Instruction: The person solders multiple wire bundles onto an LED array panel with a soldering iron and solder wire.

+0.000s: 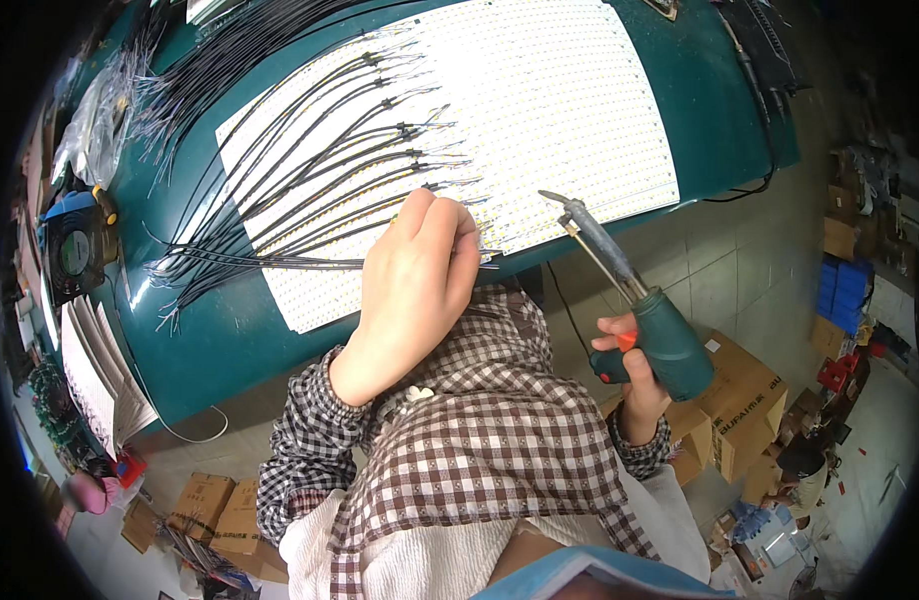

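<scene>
My right hand (640, 385) grips a green soldering gun (677, 345) with a red trigger, off the table's near edge. Its metal tip points up and left toward a large white LED strip panel (580, 110). Over the panel's near edge, my left hand (415, 275) is closed with its fingertips bent down. What the fingers pinch is hidden behind the hand. Several black cables (310, 180) lie across the panel in a row, their stripped thin wires ending near its middle. Some cables pass beneath my left hand.
A bundle of black cables (240, 65) lies at the back left of the green table (720, 150). At the left are a plastic bag (92, 140), a blue-black device (75, 245) and stacked white sheets (102, 370). Cardboard boxes (745, 400) stand on the floor at right.
</scene>
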Motion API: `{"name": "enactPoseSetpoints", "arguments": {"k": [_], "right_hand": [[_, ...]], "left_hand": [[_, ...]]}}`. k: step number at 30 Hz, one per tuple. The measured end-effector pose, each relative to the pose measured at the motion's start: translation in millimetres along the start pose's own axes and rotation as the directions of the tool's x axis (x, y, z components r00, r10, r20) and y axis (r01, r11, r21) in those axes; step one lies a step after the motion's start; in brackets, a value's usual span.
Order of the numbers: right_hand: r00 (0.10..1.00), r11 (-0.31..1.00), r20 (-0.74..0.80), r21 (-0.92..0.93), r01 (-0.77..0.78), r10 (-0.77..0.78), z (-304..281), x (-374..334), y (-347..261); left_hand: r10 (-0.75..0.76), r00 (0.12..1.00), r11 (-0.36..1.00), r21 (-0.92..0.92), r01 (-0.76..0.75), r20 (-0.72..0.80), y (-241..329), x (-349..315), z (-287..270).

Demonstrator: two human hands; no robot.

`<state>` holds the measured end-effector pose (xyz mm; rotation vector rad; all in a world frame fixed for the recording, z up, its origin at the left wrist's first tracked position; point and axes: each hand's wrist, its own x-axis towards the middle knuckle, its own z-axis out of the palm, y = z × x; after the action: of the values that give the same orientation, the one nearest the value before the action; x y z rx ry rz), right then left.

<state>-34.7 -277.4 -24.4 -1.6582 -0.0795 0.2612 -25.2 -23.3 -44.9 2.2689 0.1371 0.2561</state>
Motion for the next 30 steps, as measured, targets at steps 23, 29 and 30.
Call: {"name": "enactPoseSetpoints", "arguments": {"k": [23, 29, 30], "right_hand": [[0.992, 0.999, 0.12, -0.031, 0.039, -0.035, -6, -6, 15], [0.989, 0.992, 0.137, -0.113, 0.062, -0.047, -6, -5, 16], [0.988, 0.986, 0.143, -0.149, 0.075, -0.054, -7, -5, 16]], "left_hand": [[0.012, 0.998, 1.0, -0.026, -0.013, -0.054, -7, -1, 6], [0.004, 0.999, 0.999, -0.037, -0.006, -0.041, -6, -1, 5], [0.005, 0.999, 0.999, -0.035, -0.006, -0.04, -6, -1, 5]]}}
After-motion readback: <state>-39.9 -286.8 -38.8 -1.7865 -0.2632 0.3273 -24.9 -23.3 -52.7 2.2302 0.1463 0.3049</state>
